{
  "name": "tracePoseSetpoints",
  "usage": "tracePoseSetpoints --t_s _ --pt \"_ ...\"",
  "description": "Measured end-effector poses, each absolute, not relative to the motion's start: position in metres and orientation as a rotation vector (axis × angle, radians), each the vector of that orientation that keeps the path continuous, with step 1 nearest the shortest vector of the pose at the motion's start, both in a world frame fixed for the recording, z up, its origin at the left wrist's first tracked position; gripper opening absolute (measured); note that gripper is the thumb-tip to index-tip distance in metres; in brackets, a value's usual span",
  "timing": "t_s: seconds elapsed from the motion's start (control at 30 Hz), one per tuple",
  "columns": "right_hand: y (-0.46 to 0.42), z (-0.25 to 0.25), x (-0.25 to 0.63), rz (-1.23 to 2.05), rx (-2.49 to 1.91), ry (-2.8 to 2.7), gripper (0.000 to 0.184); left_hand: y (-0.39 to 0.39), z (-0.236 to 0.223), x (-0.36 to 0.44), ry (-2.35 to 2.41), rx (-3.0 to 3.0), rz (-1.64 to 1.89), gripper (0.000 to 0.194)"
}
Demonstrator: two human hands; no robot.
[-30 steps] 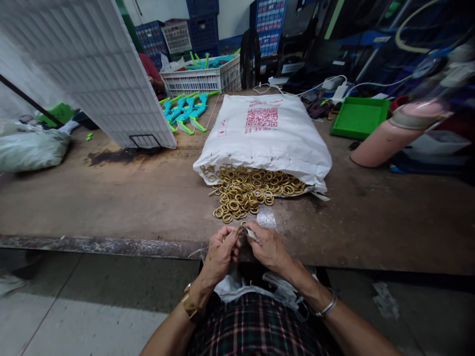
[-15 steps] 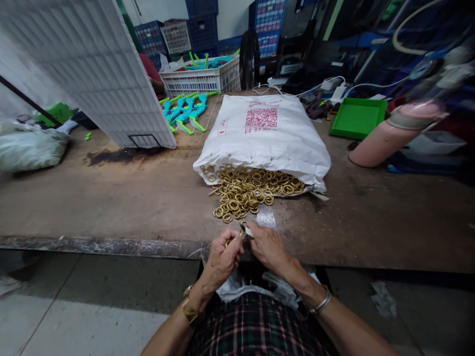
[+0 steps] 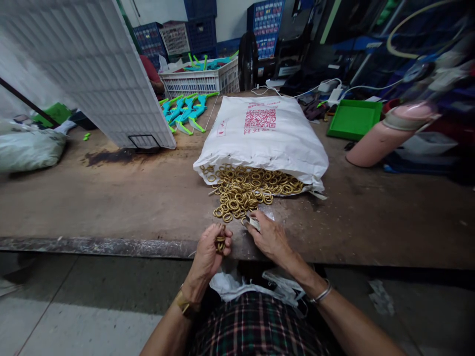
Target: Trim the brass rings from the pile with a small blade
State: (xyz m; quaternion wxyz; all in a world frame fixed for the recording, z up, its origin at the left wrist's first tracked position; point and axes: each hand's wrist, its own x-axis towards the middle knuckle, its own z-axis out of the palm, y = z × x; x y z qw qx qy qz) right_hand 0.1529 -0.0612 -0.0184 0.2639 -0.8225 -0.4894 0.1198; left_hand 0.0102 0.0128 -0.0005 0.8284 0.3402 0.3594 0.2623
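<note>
Rings of a brass colour (image 3: 220, 243), a small cluster, lie within the curled fingers of the left hand (image 3: 207, 248), which is closed about them at the near edge of the table (image 3: 111, 198). Beside it, the right hand (image 3: 272, 239) is partly closed, thumb toward fingers, on a small pale-handled tool (image 3: 254, 223); the tool's dark tip meets a single ring (image 3: 243, 221) just in front of the heap. Whether the tip grips this ring or merely touches it cannot be told at this size.

Progress, judged from the distribution of rings: a handful is gathered, one more is at the tool, and by far the greater part remains in the loose heap (image 3: 245, 200) and the white sack (image 3: 237, 141). Relative to this supply, the work appears little advanced.

Containers, from near to far: the sack, printed in red, lies flat with its mouth toward the hands; rings fill the opening and spill onto the table. Beyond it to the left are teal-and-green toy bows (image 3: 198, 110), and behind them a white slatted crate (image 3: 193, 83) holds similar pieces. To the right are a shallow green tray (image 3: 354, 118) and a leaning pink bottle (image 3: 374, 141), its contents hidden.
</note>
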Motion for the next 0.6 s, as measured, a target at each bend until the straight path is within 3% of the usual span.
tracePoseSetpoints --t_s 0.33,0.6 --pt "-0.0551 -0.0143 0.1439 0.308 -2.483 -1.427 0.019 0.0158 -0.0019 0.0073 0.724 0.664 0.507 0.035" --pt "-0.059 -0.0183 0.1474 0.264 -2.366 -1.44 0.016 0.0156 -0.0044 0.007 0.684 0.647 0.471 0.02"
